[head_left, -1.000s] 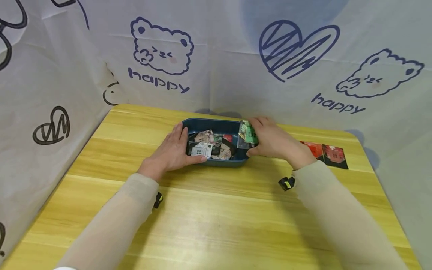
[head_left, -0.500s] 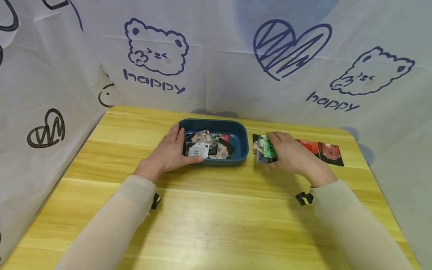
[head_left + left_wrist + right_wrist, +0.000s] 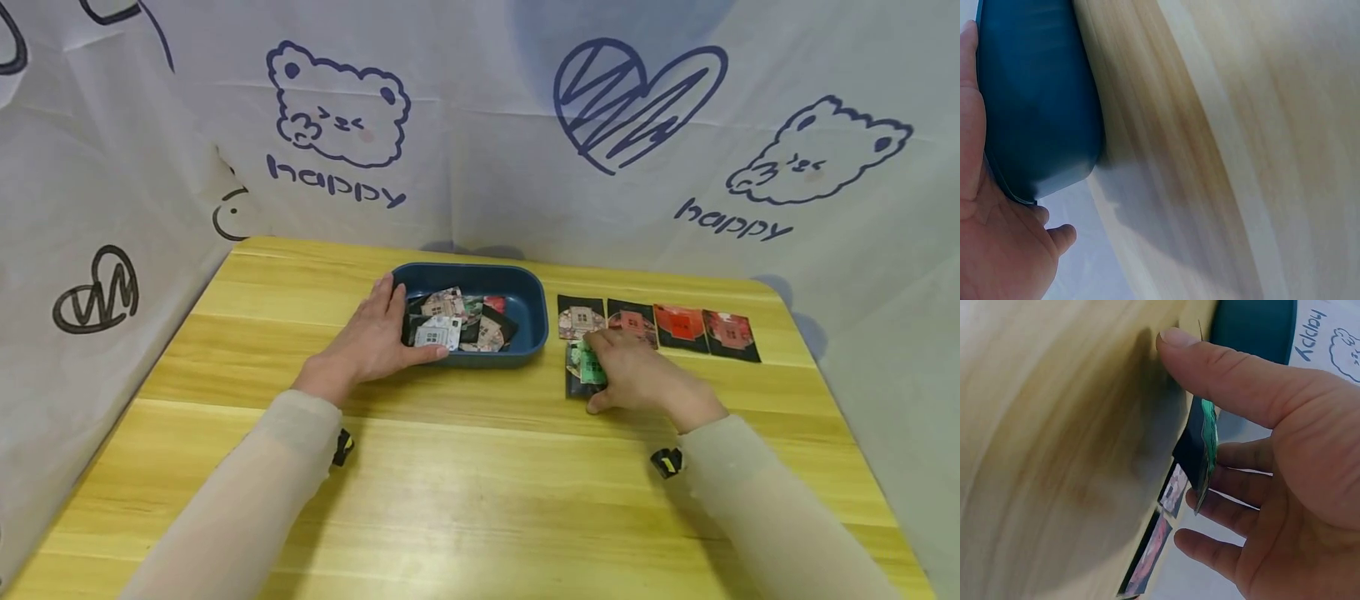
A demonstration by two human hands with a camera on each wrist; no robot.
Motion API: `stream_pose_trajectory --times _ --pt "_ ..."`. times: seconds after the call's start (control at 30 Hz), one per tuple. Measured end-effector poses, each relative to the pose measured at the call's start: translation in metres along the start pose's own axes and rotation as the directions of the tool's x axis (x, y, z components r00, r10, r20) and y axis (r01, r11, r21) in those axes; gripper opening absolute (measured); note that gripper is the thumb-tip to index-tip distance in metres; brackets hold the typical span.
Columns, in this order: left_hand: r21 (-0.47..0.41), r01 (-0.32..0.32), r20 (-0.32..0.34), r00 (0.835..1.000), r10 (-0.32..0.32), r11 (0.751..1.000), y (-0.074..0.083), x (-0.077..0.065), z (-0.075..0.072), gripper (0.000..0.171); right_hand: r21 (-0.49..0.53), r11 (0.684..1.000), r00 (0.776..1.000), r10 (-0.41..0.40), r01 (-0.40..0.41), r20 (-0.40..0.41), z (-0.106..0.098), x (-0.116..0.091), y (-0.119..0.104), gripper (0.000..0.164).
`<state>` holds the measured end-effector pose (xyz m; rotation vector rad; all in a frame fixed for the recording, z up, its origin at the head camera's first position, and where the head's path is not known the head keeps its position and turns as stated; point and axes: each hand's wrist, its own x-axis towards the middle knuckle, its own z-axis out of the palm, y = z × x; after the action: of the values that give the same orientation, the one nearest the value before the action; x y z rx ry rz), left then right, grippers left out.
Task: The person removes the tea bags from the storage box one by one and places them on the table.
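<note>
My left hand [image 3: 362, 337] rests against the left end of a blue rectangular bin [image 3: 534, 329], its thumb along the near rim. Inside the bin lie several small flat picture packets [image 3: 442, 332]. In the right wrist view, my right hand [image 3: 1291, 469] holds a thin packet with a green label [image 3: 1209, 434] between thumb and fingers. From the head view, this green packet [image 3: 588, 367] is at the table just below the left end of a row of packets. The row runs from a beige packet [image 3: 581, 317] to a red packet [image 3: 681, 327] and a dark red packet [image 3: 731, 335].
The yellow wooden table [image 3: 465, 483] ends at the back against a white cloth [image 3: 480, 192] with drawn bears and hearts. Another dark red packet [image 3: 633, 321] in the row is partly covered by my right hand.
My right hand has carried the green packet out from over the bin, to the right and nearer the front. The row's left packets have come into view. My left hand stays at the bin.
</note>
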<state>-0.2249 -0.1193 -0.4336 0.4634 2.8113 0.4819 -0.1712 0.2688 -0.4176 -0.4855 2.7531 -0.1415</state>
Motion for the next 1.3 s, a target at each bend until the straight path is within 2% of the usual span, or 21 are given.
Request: stream_pose_trajectory --times 0.67,0.93,1.3 --pt "-0.018 0.011 0.017 1.000 -0.011 1.000 -0.0012 -0.0020 0.0003 0.137 -0.057 0.998 0.999 -0.016 0.018 0.043 0.0062 0.0057 -0.0010 0.103" --pt "-0.021 0.011 0.011 1.000 -0.011 1.000 -0.0015 -0.0019 0.0001 0.138 -0.060 0.997 0.999 -0.037 0.037 0.007 0.0080 0.0051 0.0001 0.086" --pt "-0.026 0.014 0.021 1.000 -0.013 1.000 0.0008 -0.0026 -0.0029 0.137 -0.031 0.999 0.999 -0.031 0.032 0.009 0.0058 0.0043 0.0012 0.085"
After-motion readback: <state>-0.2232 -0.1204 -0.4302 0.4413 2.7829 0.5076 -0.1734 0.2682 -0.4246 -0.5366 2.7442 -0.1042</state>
